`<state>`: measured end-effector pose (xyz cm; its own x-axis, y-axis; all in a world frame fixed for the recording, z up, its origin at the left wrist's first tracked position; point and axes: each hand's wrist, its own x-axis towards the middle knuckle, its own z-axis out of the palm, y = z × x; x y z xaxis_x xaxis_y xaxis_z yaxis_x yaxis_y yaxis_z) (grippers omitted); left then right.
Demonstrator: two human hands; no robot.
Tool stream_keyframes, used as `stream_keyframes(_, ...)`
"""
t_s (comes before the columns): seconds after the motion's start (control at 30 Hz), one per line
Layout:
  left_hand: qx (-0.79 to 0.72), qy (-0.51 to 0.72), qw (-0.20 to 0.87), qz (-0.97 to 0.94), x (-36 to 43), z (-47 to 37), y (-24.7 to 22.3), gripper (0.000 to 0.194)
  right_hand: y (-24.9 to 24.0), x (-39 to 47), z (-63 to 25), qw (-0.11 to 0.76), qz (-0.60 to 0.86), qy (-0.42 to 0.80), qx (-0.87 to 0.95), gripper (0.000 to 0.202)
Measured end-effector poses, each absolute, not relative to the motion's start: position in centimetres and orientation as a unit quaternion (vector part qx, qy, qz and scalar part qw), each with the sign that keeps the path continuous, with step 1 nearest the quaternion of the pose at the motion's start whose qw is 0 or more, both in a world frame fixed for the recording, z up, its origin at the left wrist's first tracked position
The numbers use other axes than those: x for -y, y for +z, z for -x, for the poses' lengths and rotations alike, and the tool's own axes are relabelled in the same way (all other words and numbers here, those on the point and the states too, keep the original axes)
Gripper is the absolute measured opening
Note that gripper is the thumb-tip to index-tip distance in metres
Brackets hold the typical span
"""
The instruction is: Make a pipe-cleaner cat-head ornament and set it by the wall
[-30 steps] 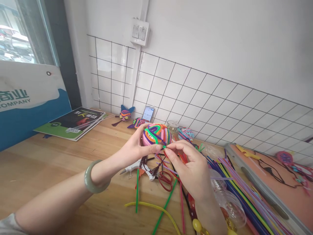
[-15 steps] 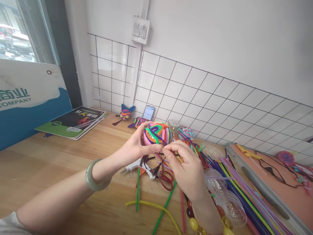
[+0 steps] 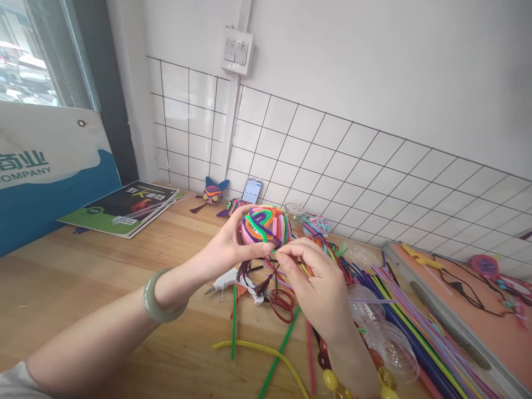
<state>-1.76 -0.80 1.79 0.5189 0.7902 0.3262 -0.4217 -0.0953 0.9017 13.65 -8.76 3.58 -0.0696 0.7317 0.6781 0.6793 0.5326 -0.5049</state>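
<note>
My left hand (image 3: 233,239) is wrapped round a rounded ornament (image 3: 266,224) covered in bright pipe cleaners: green, purple, orange and pink. Dark tassels (image 3: 262,284) hang below it. At the ornament's lower edge my right hand (image 3: 316,277) pinches the tip of a green pipe cleaner (image 3: 274,251) between thumb and forefinger, close to my left thumb. Under my hands lie a white glue gun (image 3: 241,281) and red-handled scissors (image 3: 282,305). Loose green pipe cleaners (image 3: 234,324) and a yellow pipe cleaner (image 3: 266,349) rest on the table nearby.
Several long pipe cleaners (image 3: 411,316) and clear plastic domes (image 3: 393,349) spread to the right. An orange-topped case (image 3: 465,282) carries a yellow glue gun (image 3: 421,256). Along the wall stand finished ornaments (image 3: 213,192) and a phone (image 3: 252,191). Magazines (image 3: 124,208) lie at left.
The ornament has turned slightly and shifted a little left in my left hand. A green pipe-cleaner tip now shows at my right fingertips, which have barely moved.
</note>
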Motion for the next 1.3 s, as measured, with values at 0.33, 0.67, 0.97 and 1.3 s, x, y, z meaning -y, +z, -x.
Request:
stream_keyframes(0.33,-0.186,0.527,0.625,-0.545,-0.1,2.0,1.7,0.061,3.8,9.0,-16.3,0.651,0.443,0.146,0.599,0.011)
stream_keyframes(0.67,-0.218,0.600,0.591,-0.492,-0.6,2.4,2.0,0.062,3.5,8.2,-15.7,0.580,0.487,0.241,0.606,0.009)
stream_keyframes(0.97,-0.220,0.619,0.584,-0.477,-0.6,2.8,2.7,0.065,1.5,6.1,-16.0,0.553,0.469,0.330,0.604,0.017)
stream_keyframes(1.3,-0.184,0.597,0.618,-0.477,-0.4,2.5,2.3,0.050,1.0,5.8,-14.9,0.548,0.386,0.434,0.602,0.020)
